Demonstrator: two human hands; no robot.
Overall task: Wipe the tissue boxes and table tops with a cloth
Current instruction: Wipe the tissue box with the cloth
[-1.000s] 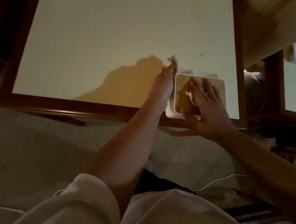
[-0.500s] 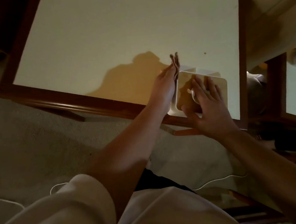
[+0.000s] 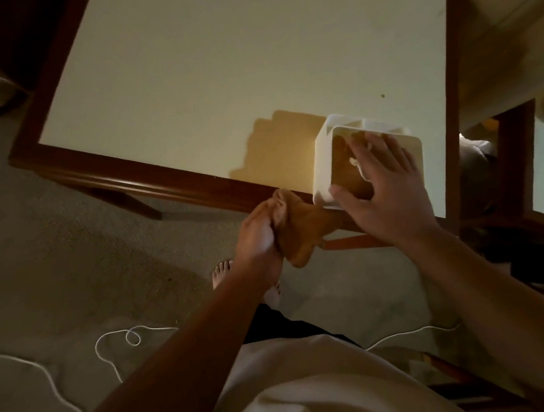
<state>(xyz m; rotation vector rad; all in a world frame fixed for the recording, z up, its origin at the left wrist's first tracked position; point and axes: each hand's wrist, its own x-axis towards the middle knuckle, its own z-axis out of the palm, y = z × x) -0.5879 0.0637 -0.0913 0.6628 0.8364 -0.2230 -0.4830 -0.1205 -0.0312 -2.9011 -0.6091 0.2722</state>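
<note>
Two hands, left hand [image 3: 257, 237] drawn off tissue box [image 3: 320, 154], grip bunching cloth [image 3: 303, 232], right hand [image 3: 389, 194] flat atop

The pale, dark-framed table [image 3: 217, 61] carries a white tissue box [image 3: 322, 161] near its front edge, a small dark speck [image 3: 382, 96] just beyond the box.
</note>
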